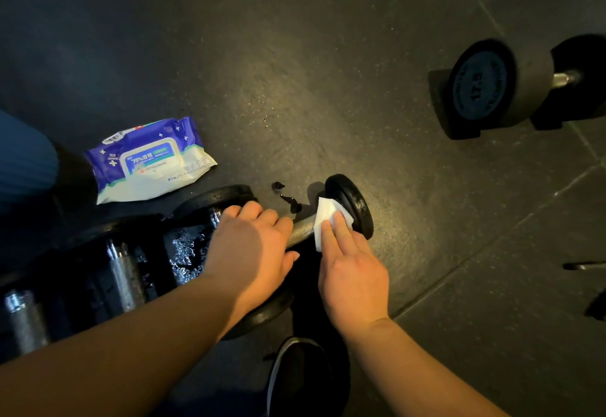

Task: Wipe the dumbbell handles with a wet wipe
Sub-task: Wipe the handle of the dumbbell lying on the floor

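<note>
We see the dumbbell (349,205) lying on the speckled rubber floor (328,72), its knurled metal handle (303,229) between round black plates. Our left hand (252,249) curls its fingers over the handle. Our right hand (352,272) presses a folded white wet wipe (324,216) against the handle with straight fingers close together. A glossy purple wipes packet (147,160) lies nearby.

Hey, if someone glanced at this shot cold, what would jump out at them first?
Probably the white wet wipe, the brightest thing here, pressed by the right hand onto the dumbbell handle beside its black end plate, low in the middle. The left hand grips the same handle just to its left. Next would be the blue and white wipes pack lying on the dark floor at left.
</note>
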{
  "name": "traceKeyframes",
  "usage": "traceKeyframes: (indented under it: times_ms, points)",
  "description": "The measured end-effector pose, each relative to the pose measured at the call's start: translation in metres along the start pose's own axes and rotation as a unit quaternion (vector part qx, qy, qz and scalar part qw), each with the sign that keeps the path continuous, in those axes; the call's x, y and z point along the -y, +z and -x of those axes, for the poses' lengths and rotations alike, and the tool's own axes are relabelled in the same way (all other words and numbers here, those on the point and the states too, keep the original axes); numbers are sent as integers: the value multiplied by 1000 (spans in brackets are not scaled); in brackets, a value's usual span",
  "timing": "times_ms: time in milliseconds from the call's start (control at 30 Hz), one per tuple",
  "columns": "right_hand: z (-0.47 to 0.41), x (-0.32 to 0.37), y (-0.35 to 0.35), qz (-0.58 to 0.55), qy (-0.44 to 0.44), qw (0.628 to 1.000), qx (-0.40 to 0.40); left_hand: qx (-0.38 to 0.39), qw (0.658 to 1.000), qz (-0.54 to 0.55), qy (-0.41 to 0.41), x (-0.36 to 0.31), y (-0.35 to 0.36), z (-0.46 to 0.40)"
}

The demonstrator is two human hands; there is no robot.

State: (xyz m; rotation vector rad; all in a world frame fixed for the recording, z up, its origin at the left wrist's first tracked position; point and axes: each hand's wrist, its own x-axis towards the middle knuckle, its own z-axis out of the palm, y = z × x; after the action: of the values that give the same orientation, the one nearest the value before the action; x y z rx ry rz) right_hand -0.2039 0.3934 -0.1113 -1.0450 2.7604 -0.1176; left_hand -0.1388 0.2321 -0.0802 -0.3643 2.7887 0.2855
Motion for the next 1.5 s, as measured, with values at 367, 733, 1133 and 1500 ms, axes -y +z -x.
traceKeyframes:
  times_ms: [367, 733, 1133, 1500]
  points:
    - [-5, 3, 1, -16, 35, 999, 8, 19, 997, -37, -64, 18, 1, 54]
    - [-14, 6, 1, -13, 43, 999, 11, -30, 991, 98, -84, 26, 16, 54]
    - [-14, -2, -5, -5, 71, 997, 12, -49, 987, 130, -77, 11, 19, 43]
    - [-18, -8, -10, -3, 50, 999, 11, -44, 988, 122, -80, 12, 15, 38]
